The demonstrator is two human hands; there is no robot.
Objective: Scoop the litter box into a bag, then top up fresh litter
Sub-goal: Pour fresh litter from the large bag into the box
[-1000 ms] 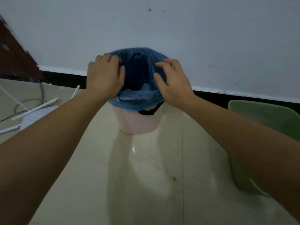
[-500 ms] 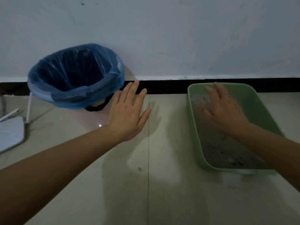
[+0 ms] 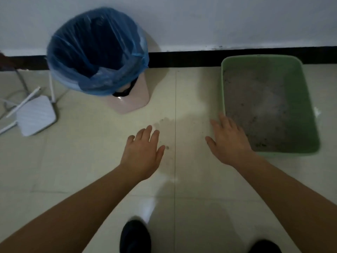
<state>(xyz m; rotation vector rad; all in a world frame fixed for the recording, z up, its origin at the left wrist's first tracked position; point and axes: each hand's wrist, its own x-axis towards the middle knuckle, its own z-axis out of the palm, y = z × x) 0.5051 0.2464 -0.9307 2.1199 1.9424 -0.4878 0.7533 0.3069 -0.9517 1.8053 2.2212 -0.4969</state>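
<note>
A pink bin [image 3: 131,103] lined with a blue plastic bag [image 3: 96,50] stands by the wall at the upper left, its mouth open. A green litter box [image 3: 310,99] holding grey litter [image 3: 259,106] lies on the floor at the right. My left hand [image 3: 142,152] hovers over the floor tiles between them, fingers spread and empty. My right hand [image 3: 229,141] is open too, its fingers beside the litter box's near left corner. No scoop is in view.
A white router [image 3: 35,115] with antennas and cables lies on the floor at the left. A white wall with a black baseboard [image 3: 184,59] runs behind. My two dark shoes [image 3: 135,236] show at the bottom edge.
Both hands let go of the bag rim and drew back toward me. The view swung right and down, bringing the whole litter box and my feet into sight.
</note>
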